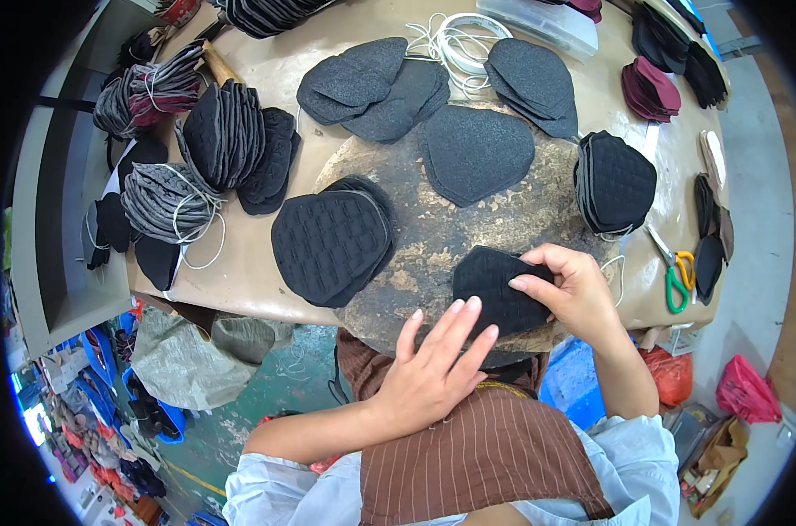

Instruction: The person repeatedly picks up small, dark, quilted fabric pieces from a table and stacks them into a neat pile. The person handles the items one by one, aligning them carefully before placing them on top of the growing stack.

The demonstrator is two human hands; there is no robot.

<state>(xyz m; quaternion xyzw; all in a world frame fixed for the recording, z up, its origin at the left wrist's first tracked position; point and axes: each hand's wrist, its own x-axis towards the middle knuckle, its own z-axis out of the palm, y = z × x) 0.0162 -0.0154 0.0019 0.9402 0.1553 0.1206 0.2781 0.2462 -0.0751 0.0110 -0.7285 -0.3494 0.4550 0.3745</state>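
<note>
At the near edge of the worn round board [406,280] lies a black quilted fabric piece [494,285], rounded and tapered in outline. My right hand [573,289] pinches its right side between thumb and fingers. My left hand [442,364] is spread with fingers stretched out, its fingertips at the piece's lower left edge; I cannot tell if they press on it. Left of it sits a stack of black quilted pieces [328,245]. Dark grey foam-like pads [477,153] lie on the far part of the board. A tied bundle of black pieces [617,182] stands at right.
Green-and-orange scissors [675,280] lie at the right of the table. More grey pads [529,83] and a coil of white cord [468,44] are at the back. Several bundles of dark pieces [222,136] crowd the left, beside a grey shelf [52,237]. Maroon pieces [650,89] lie far right.
</note>
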